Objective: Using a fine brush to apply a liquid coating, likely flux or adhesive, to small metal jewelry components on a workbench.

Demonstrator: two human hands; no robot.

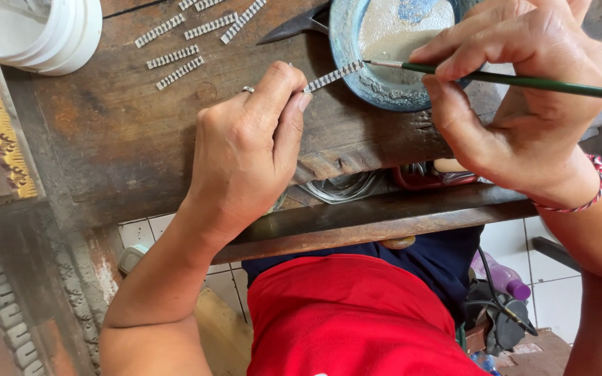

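The strip (pixel 334 75), a short toothed metal piece, is being held out over the near rim of the dish (pixel 346 42), pinched at its near end between thumb and forefinger of the left hand (pixel 245 150). The right hand (pixel 517 90) is gripping a green-handled brush (pixel 524 81) in a pen hold, and the brush tip is touching the far end of the strip just above the dish rim.

Risks from this position:

- The strip is being supported at one end only. Brush pressure at the free end is likely to flex it or pivot it out of the pinch, dropping it into the grey liquid in the dish.
- The brush is loading at the very tip. Excess liquid could run along the teeth toward the left fingertips and make the grip slippery.
- The dish is sitting near the front edge of the worktop (pixel 120 139). A knock from either wrist could tip it.
- Spare strips (pixel 175 64) are lying loose further back, near a white tub (pixel 57 35). A sweep of the left forearm could scatter them.
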